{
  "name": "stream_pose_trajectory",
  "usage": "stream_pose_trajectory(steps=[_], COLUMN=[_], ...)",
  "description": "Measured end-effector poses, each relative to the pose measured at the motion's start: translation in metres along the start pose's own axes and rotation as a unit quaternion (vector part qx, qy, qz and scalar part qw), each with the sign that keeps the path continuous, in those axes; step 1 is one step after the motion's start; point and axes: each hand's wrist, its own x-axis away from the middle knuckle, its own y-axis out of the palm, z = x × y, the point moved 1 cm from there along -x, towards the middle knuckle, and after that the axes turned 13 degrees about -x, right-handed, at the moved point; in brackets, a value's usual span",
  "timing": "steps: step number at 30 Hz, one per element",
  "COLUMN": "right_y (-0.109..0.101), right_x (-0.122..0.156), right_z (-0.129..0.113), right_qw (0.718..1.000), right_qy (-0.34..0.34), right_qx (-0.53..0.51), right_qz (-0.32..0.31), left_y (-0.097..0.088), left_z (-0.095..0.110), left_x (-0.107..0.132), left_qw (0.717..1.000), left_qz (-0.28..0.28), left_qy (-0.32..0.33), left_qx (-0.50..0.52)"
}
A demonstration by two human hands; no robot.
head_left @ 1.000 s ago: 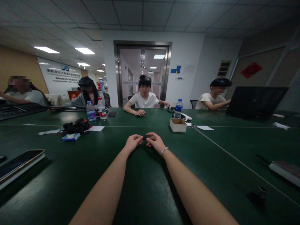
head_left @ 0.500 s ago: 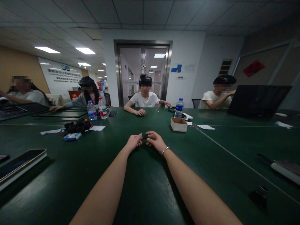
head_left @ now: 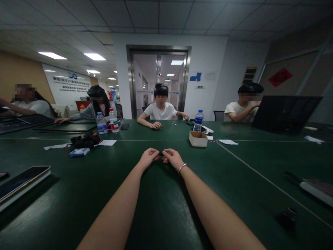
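Note:
My left hand (head_left: 149, 158) and my right hand (head_left: 172, 159) meet over the middle of the green table (head_left: 161, 208). Between them is a small black object (head_left: 161, 153), pinched by the fingertips of both. Most of it is covered by fingers, so its kind cannot be made out. A bracelet (head_left: 182, 168) circles my right wrist. Well to the right, near the front, stands a small dark bottle-like container (head_left: 289, 218) with an open round top.
Beyond my hands are a small open box (head_left: 198, 139), a blue-capped water bottle (head_left: 199, 121) and two more bottles (head_left: 113, 121). A black tangled heap (head_left: 84, 140) lies left, a phone (head_left: 24, 182) nearer. Several people sit around the table; one person (head_left: 161, 111) is opposite.
My right fingers have closed down onto the black object, so less of it shows between my hands. Both arms stay almost in place.

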Motion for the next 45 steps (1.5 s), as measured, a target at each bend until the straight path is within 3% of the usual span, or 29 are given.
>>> stream_pose_trajectory(steps=[3, 8, 18, 23, 26, 29, 32, 39, 45], right_y=[-0.001, -0.008, -0.011, -0.008, -0.010, -0.011, -0.012, -0.014, -0.015], right_x=[-0.001, 0.003, 0.006, 0.006, 0.004, 0.003, 0.004, 0.003, 0.000], right_z=[-0.001, -0.008, -0.024, -0.025, -0.023, -0.022, -0.022, -0.019, -0.015], right_qw=[1.000, 0.996, 0.991, 0.993, 0.991, 0.990, 0.993, 0.991, 0.995], right_qy=[0.020, 0.047, 0.100, 0.068, 0.082, 0.097, 0.069, 0.092, 0.091], right_qx=[-0.012, -0.051, 0.064, 0.060, 0.075, 0.079, 0.070, 0.069, 0.033], right_qz=[0.000, -0.056, -0.062, -0.082, -0.078, -0.067, -0.070, -0.067, -0.039], left_y=[0.000, 0.000, -0.005, -0.004, -0.003, -0.003, -0.005, -0.005, -0.001], left_z=[0.002, 0.001, 0.008, 0.008, 0.009, 0.009, 0.008, 0.009, 0.007], left_x=[0.002, 0.003, 0.006, 0.006, 0.007, 0.006, 0.005, 0.007, 0.001], left_qw=[1.000, 1.000, 0.996, 0.996, 0.996, 0.997, 0.998, 0.998, 0.999], left_qz=[-0.013, -0.008, -0.009, 0.002, -0.012, -0.007, 0.014, -0.048, -0.016], left_qy=[0.002, 0.017, 0.060, 0.065, 0.067, 0.061, 0.056, 0.050, -0.045], left_qx=[0.001, -0.008, -0.067, -0.061, -0.053, -0.040, -0.034, -0.010, -0.022])
